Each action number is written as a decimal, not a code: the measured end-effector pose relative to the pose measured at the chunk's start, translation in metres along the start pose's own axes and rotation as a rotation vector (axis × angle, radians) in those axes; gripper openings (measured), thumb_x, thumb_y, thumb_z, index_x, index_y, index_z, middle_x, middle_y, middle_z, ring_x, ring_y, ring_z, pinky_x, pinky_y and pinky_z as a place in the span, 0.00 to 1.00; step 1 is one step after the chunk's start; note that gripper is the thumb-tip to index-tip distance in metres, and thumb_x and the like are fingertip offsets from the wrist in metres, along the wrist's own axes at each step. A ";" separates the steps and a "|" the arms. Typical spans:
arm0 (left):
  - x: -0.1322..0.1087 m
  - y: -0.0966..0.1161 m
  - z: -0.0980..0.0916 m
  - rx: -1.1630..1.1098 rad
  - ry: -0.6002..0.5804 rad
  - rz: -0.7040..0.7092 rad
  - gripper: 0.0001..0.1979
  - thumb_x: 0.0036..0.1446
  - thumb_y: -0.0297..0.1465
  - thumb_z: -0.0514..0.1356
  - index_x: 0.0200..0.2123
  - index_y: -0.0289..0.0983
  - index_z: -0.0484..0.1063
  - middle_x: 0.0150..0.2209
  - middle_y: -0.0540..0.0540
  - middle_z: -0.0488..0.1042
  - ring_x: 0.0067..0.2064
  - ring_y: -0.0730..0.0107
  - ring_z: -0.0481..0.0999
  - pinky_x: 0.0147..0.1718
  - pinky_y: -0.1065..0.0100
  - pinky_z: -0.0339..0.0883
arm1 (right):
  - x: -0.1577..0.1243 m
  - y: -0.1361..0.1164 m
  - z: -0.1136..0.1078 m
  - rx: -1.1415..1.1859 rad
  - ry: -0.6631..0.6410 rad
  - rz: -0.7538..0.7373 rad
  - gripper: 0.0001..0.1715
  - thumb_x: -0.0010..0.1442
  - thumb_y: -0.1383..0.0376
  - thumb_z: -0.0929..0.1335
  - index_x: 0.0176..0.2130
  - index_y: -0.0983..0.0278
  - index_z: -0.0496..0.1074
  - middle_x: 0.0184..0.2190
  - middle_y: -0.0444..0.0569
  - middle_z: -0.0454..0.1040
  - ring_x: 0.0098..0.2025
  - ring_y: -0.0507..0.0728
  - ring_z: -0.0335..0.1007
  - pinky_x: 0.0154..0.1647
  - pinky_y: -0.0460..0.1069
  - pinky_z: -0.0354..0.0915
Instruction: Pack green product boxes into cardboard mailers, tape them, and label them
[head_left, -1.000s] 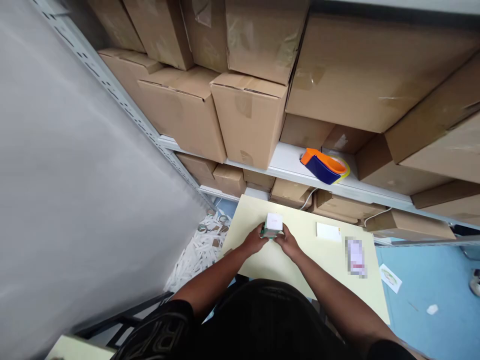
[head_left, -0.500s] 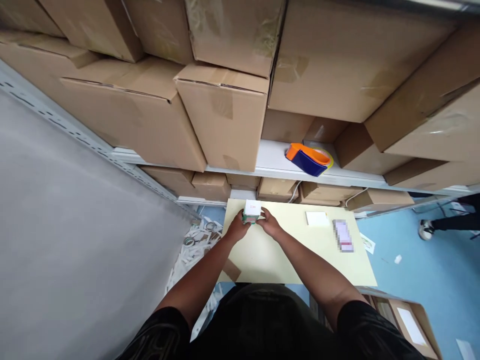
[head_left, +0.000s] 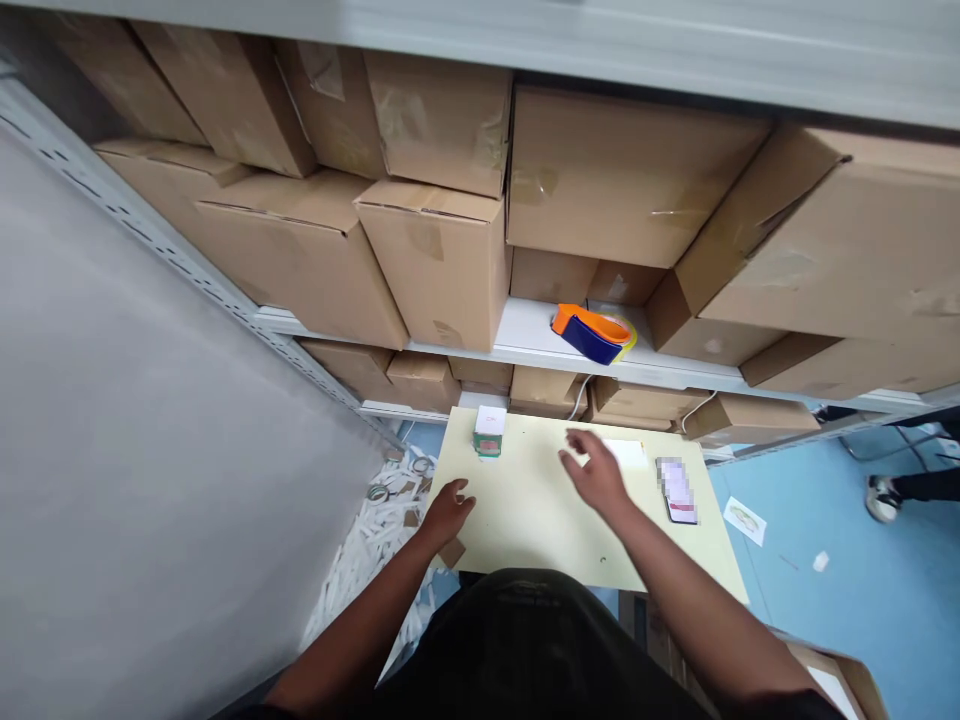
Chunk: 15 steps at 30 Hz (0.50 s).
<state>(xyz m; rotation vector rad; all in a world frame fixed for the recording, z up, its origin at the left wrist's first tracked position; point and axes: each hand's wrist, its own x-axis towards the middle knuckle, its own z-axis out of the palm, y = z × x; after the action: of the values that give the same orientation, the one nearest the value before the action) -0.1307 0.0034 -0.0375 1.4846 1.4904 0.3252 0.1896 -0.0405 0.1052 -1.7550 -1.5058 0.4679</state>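
A small box (head_left: 490,432), white on top with a green and pink front, stands upright at the far left of the pale yellow table (head_left: 525,520). My left hand (head_left: 448,512) hovers over the table's left side, below the box and apart from it, its fingers curved and open with nothing in them. To the right, my right hand (head_left: 598,472) is open too, thumb and fingers apart, holding nothing. It is closest to a flat white box (head_left: 627,453), which its fingers partly overlap in view. A phone-like device (head_left: 677,490), blurred out, lies at the table's right.
Cardboard boxes (head_left: 427,260) fill the shelves behind the table. An orange and blue tape dispenser (head_left: 592,333) rests on the middle shelf. White paper scraps (head_left: 367,540) cover the floor at left. Another person's shoe (head_left: 883,498) shows at far right.
Both hands have let go of the small box, which now stands on the table. My left hand has drawn back toward me, and my right hand has moved right. The camera view has tilted up.
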 end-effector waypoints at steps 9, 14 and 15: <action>-0.056 0.006 0.007 0.092 0.036 0.136 0.16 0.59 0.35 0.61 0.50 0.40 0.74 0.54 0.41 0.78 0.50 0.57 0.80 0.51 0.59 0.73 | 0.162 -0.017 -0.118 -0.622 0.117 -0.326 0.31 0.58 0.55 0.72 0.58 0.64 0.71 0.60 0.63 0.68 0.61 0.74 0.61 0.62 0.68 0.59; -0.071 0.003 0.008 0.120 -0.003 0.188 0.17 0.59 0.35 0.60 0.52 0.41 0.73 0.55 0.41 0.77 0.51 0.58 0.80 0.51 0.59 0.73 | 0.175 0.000 -0.097 -0.587 0.109 -0.280 0.21 0.61 0.58 0.69 0.52 0.64 0.73 0.58 0.62 0.70 0.59 0.70 0.63 0.61 0.64 0.62; -0.073 0.001 0.007 0.131 -0.017 0.201 0.17 0.59 0.34 0.60 0.52 0.41 0.73 0.54 0.41 0.77 0.50 0.58 0.80 0.51 0.59 0.73 | 0.170 0.000 -0.096 -0.565 0.127 -0.286 0.21 0.62 0.58 0.68 0.52 0.65 0.73 0.58 0.62 0.70 0.58 0.69 0.63 0.61 0.64 0.62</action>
<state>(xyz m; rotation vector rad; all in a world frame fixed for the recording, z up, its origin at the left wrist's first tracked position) -0.1408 -0.0631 -0.0085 1.7429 1.3736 0.3382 0.2973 0.0918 0.2005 -1.8853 -1.8769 -0.2366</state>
